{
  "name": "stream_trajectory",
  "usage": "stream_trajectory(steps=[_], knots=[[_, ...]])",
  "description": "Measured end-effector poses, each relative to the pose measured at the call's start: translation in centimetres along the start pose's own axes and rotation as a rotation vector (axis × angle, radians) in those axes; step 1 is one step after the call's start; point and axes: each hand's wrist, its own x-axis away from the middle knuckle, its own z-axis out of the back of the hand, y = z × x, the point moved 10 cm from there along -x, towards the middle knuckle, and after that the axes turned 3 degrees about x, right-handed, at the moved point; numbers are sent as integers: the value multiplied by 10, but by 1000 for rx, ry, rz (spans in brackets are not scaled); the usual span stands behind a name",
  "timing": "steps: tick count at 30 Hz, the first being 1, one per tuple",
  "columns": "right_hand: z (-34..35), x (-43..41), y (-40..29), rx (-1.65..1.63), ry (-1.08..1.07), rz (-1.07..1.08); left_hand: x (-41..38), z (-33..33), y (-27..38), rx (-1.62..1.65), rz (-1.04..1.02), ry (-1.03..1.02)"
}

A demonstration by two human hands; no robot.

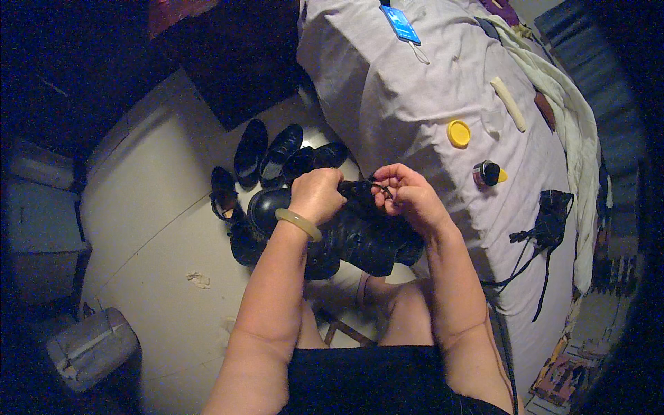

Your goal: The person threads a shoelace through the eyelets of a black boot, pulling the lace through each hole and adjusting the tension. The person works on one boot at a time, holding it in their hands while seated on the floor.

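Note:
A black leather boot lies across the middle, its rounded toe to the left. My left hand, with a pale bangle at the wrist, is closed over the upper part of the boot and grips dark material there. In the fingers of my right hand is a thin black lace, drawn out to the right of my left hand. More dark, creased leather spreads below both hands; where one piece ends and another begins is hard to tell. My fingertips partly hide the lacing.
Several black shoes stand on the pale floor beyond the boot. On the white-sheeted bed lie a yellow lid, a small dark jar, a phone, a pale stick-like object and a black laced pouch-like item. A grey bag sits lower left.

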Motion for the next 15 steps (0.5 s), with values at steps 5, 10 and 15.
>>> stream_trajectory(steps=[5,10,15], knots=[[-9,3,-11,202,-3,107,0,0,-5,31,2,7],[-9,4,-13,175,36,153,0,1,-1,16,-15,6],[-4,4,-15,396,73,122,0,1,-3,31,-4,3]])
